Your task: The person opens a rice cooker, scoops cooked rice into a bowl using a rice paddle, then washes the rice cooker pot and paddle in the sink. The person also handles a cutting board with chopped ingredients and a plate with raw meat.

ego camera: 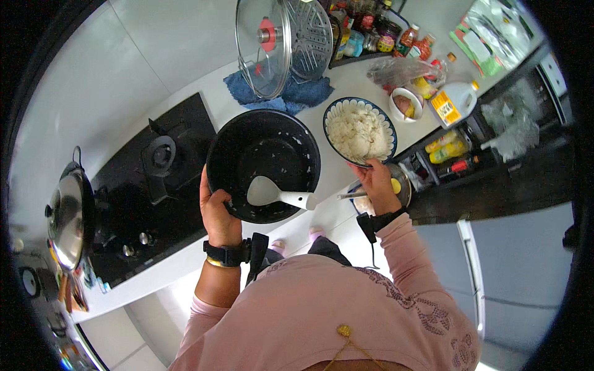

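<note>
My left hand [220,215] grips the rim of a black rice cooker inner pot [274,153], its thumb over the edge. Grains of rice cling inside the pot, and a white rice paddle [278,194] lies in it with its handle across the rim. On the right, my right hand [377,183] holds the near rim of a blue-edged bowl [393,134] heaped with cooked rice [359,133]. The fingers are partly hidden beneath the bowl.
To the left are a black gas hob [158,185] and a lidded pan [69,218]. Behind the pot, a glass lid [264,51] and a steamer plate [312,41] stand on a blue cloth [297,92]. A small white bowl [406,104], a plastic jug [454,103] and several condiment bottles are at the right.
</note>
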`<move>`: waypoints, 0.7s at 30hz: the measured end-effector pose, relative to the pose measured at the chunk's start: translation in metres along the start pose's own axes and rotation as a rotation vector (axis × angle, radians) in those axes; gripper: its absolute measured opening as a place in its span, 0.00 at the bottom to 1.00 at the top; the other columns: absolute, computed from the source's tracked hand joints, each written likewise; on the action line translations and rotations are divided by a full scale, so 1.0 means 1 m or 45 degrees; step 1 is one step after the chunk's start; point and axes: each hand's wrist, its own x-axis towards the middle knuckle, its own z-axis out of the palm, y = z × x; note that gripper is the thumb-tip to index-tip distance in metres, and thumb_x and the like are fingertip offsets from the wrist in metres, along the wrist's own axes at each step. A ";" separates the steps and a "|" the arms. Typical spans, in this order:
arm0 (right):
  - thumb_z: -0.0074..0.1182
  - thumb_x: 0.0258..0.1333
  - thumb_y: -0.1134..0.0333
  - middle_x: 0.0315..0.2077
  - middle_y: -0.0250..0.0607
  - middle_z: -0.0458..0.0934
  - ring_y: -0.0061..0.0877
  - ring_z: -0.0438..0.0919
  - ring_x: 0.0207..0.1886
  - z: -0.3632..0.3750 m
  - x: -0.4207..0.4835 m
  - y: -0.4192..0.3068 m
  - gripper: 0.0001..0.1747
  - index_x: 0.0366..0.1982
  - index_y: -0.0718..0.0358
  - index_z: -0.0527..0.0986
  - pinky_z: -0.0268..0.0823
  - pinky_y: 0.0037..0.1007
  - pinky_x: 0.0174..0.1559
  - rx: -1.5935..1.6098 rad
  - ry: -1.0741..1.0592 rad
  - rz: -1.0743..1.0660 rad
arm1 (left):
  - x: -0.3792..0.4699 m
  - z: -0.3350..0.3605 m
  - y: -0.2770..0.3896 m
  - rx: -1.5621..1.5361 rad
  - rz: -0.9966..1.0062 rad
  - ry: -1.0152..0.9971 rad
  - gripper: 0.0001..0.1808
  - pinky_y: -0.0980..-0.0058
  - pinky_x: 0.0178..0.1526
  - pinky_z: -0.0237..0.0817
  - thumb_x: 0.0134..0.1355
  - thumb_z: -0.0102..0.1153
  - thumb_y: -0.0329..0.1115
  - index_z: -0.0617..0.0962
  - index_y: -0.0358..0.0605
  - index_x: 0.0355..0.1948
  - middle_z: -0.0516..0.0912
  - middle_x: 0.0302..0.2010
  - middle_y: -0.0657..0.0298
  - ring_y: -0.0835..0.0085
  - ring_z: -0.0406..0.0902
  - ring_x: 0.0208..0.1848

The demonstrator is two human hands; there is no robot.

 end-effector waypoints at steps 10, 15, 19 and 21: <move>0.45 0.62 0.72 0.55 0.58 0.70 0.47 0.75 0.55 -0.048 0.103 -0.022 0.27 0.61 0.74 0.59 0.73 0.43 0.59 -0.056 -0.079 0.166 | -0.012 0.051 -0.054 -0.082 0.179 0.271 0.39 0.68 0.59 0.68 0.48 0.37 0.12 0.71 0.44 0.64 0.77 0.58 0.56 0.62 0.75 0.57; 0.47 0.61 0.71 0.52 0.57 0.74 0.44 0.78 0.52 -0.060 0.127 -0.022 0.25 0.59 0.73 0.62 0.79 0.39 0.49 -0.036 -0.067 0.256 | -0.022 0.049 -0.053 -0.006 0.221 0.458 0.40 0.77 0.51 0.68 0.46 0.39 0.11 0.74 0.47 0.63 0.79 0.57 0.60 0.70 0.77 0.51; 0.50 0.64 0.67 0.52 0.57 0.74 0.42 0.77 0.54 -0.061 0.128 -0.023 0.26 0.60 0.72 0.63 0.77 0.38 0.53 -0.016 -0.145 0.276 | -0.033 0.043 -0.053 -0.092 0.270 0.488 0.39 0.79 0.48 0.69 0.46 0.39 0.12 0.75 0.47 0.61 0.81 0.53 0.62 0.72 0.78 0.46; 0.51 0.65 0.64 0.51 0.58 0.75 0.41 0.77 0.54 -0.053 0.118 -0.020 0.27 0.60 0.71 0.63 0.76 0.38 0.53 0.045 -0.150 0.334 | -0.038 0.041 -0.056 -0.173 0.305 0.475 0.39 0.76 0.51 0.70 0.46 0.39 0.12 0.73 0.45 0.62 0.81 0.53 0.60 0.70 0.78 0.49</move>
